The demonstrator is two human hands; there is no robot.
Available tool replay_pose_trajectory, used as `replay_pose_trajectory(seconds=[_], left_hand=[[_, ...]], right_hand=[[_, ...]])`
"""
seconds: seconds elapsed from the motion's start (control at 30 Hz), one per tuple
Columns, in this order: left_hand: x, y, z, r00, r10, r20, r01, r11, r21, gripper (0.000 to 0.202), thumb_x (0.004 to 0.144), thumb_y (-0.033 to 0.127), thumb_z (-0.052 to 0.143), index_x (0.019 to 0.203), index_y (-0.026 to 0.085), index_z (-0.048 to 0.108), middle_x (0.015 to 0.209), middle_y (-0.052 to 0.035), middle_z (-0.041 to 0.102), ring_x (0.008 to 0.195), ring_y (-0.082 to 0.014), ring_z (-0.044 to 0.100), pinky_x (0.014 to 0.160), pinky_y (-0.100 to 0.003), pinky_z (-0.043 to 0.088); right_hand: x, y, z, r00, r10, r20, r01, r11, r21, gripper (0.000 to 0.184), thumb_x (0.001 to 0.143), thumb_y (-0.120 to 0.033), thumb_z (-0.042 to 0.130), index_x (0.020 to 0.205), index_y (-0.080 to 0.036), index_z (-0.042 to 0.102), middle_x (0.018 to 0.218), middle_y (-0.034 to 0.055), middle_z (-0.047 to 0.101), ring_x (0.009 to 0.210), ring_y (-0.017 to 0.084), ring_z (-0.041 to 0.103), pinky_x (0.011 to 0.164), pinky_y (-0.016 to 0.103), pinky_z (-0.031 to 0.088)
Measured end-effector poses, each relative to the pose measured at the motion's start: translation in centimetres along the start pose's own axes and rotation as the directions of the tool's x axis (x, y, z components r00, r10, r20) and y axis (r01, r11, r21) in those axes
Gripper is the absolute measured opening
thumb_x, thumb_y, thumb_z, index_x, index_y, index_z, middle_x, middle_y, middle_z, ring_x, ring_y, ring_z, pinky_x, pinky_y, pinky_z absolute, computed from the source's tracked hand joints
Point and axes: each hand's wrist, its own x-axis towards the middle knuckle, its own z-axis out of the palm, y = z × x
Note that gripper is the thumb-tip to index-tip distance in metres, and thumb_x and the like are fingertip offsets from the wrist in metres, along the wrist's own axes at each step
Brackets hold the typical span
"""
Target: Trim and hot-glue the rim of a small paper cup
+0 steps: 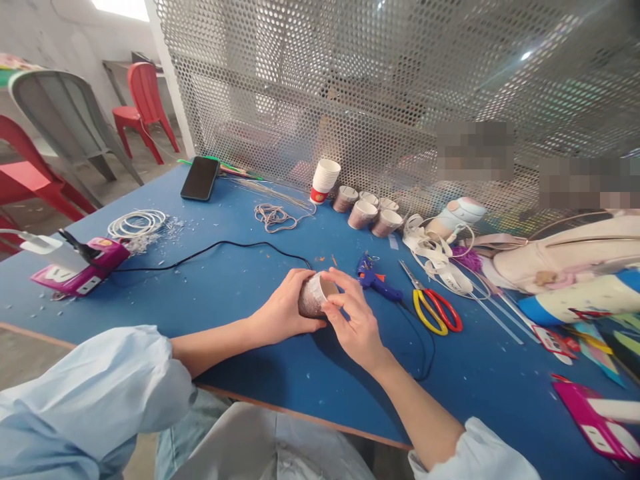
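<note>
A small paper cup (313,297), its outside wrapped in greyish-brown cord, is held tilted above the near part of the blue table. My left hand (284,308) wraps round its left side, thumb underneath. On the other side, my right hand (354,319) pinches at the cup's rim with thumb and fingers. Whether a cord end lies between those fingertips is too small to tell. Just right of my hands lie a blue glue gun (376,280) and scissors (434,305) with yellow and red handles.
Several wrapped cups (362,213) and a stack of paper cups (326,179) stand by the perforated metal screen (280,100). Loose cord (275,217), a phone (200,179), a purple power strip (83,270) and its black cable (225,243) lie leftward. Bottles (585,299) and a bag (560,247) crowd the right.
</note>
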Motion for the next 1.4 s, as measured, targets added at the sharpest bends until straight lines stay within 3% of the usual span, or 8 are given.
replay_pose_trajectory(seconds=[0.1, 0.17, 0.33, 0.53, 0.8, 0.97, 1.2, 1.4], left_hand=[[0.1, 0.4, -0.5, 0.986, -0.103, 0.128, 0.117, 0.987, -0.107, 0.069, 0.068, 0.025, 0.074, 0.130, 0.018, 0.043, 0.124, -0.0098, 0.058, 0.110, -0.0258, 0.059, 0.095, -0.039, 0.049], [0.2, 0.3, -0.4, 0.986, -0.116, 0.120, 0.126, 0.989, -0.082, 0.064, 0.069, 0.025, 0.073, 0.126, 0.018, 0.046, 0.118, -0.0086, 0.060, 0.105, -0.0252, 0.061, 0.091, -0.038, 0.050], [0.2, -1.2, 1.0, 0.991, 0.111, -0.073, -0.093, 0.973, 0.212, 0.059, 0.067, 0.019, 0.070, 0.120, 0.018, 0.045, 0.106, -0.0094, 0.056, 0.098, -0.0264, 0.057, 0.085, -0.043, 0.051], [0.0, -2.4, 1.5, 0.961, 0.257, -0.103, -0.203, 0.907, 0.369, 0.056, 0.070, 0.015, 0.064, 0.121, 0.016, 0.041, 0.104, -0.0110, 0.053, 0.094, -0.0262, 0.054, 0.081, -0.042, 0.052], [0.0, -2.1, 1.6, 0.966, 0.235, -0.112, -0.181, 0.916, 0.358, 0.056, 0.075, 0.021, 0.065, 0.124, 0.016, 0.038, 0.106, -0.0116, 0.052, 0.098, -0.0270, 0.054, 0.084, -0.045, 0.052], [-0.1, -2.4, 2.2, 0.970, 0.217, -0.113, -0.163, 0.917, 0.363, 0.060, 0.074, 0.020, 0.066, 0.128, 0.018, 0.037, 0.106, -0.0106, 0.051, 0.098, -0.0271, 0.053, 0.085, -0.046, 0.052], [-0.2, -2.3, 2.1, 0.967, 0.224, -0.120, -0.177, 0.933, 0.314, 0.057, 0.079, 0.016, 0.060, 0.131, 0.017, 0.037, 0.109, -0.0122, 0.051, 0.102, -0.0262, 0.053, 0.088, -0.046, 0.052], [-0.1, -2.3, 2.1, 0.971, 0.188, -0.147, -0.144, 0.954, 0.264, 0.060, 0.074, 0.018, 0.067, 0.128, 0.017, 0.041, 0.109, -0.0122, 0.052, 0.101, -0.0264, 0.052, 0.088, -0.047, 0.051]], right_hand=[[0.1, 0.3, -0.8, 0.996, -0.061, 0.072, 0.062, 0.998, -0.014, 0.012, 0.093, -0.019, 0.050, 0.088, -0.026, 0.058, 0.133, 0.0047, 0.059, 0.132, 0.026, 0.046, 0.109, 0.054, 0.037], [0.2, 0.2, -1.0, 0.994, -0.065, 0.084, 0.066, 0.998, -0.018, 0.009, 0.094, -0.022, 0.050, 0.092, -0.025, 0.058, 0.133, 0.0072, 0.059, 0.130, 0.026, 0.048, 0.108, 0.054, 0.038], [0.3, -0.3, 0.1, 0.999, 0.022, -0.046, -0.026, 0.996, -0.090, 0.016, 0.095, -0.033, 0.050, 0.086, -0.023, 0.059, 0.120, 0.0111, 0.064, 0.116, 0.026, 0.057, 0.097, 0.050, 0.046], [0.3, 0.0, 1.4, 0.992, -0.023, -0.125, -0.003, 0.979, -0.204, 0.023, 0.092, -0.025, 0.058, 0.070, -0.023, 0.051, 0.113, 0.0100, 0.067, 0.112, 0.024, 0.060, 0.094, 0.046, 0.049], [0.2, 0.1, 1.9, 0.989, -0.016, -0.148, -0.013, 0.981, -0.192, 0.019, 0.088, -0.036, 0.063, 0.077, -0.023, 0.055, 0.112, 0.0111, 0.067, 0.110, 0.027, 0.060, 0.094, 0.049, 0.048], [0.3, 0.0, 2.6, 0.983, 0.043, -0.178, -0.085, 0.968, -0.236, 0.027, 0.093, -0.027, 0.054, 0.066, -0.022, 0.050, 0.104, 0.0093, 0.069, 0.100, 0.024, 0.062, 0.089, 0.045, 0.048], [0.2, -0.3, 3.0, 0.985, -0.002, -0.170, -0.037, 0.973, -0.228, 0.010, 0.087, -0.025, 0.060, 0.079, -0.023, 0.054, 0.107, 0.0098, 0.067, 0.100, 0.025, 0.061, 0.088, 0.045, 0.048], [0.0, -0.1, 2.9, 0.995, -0.002, -0.103, -0.019, 0.979, -0.204, 0.014, 0.097, -0.023, 0.045, 0.089, -0.023, 0.056, 0.110, 0.0086, 0.067, 0.105, 0.023, 0.060, 0.095, 0.045, 0.044]])
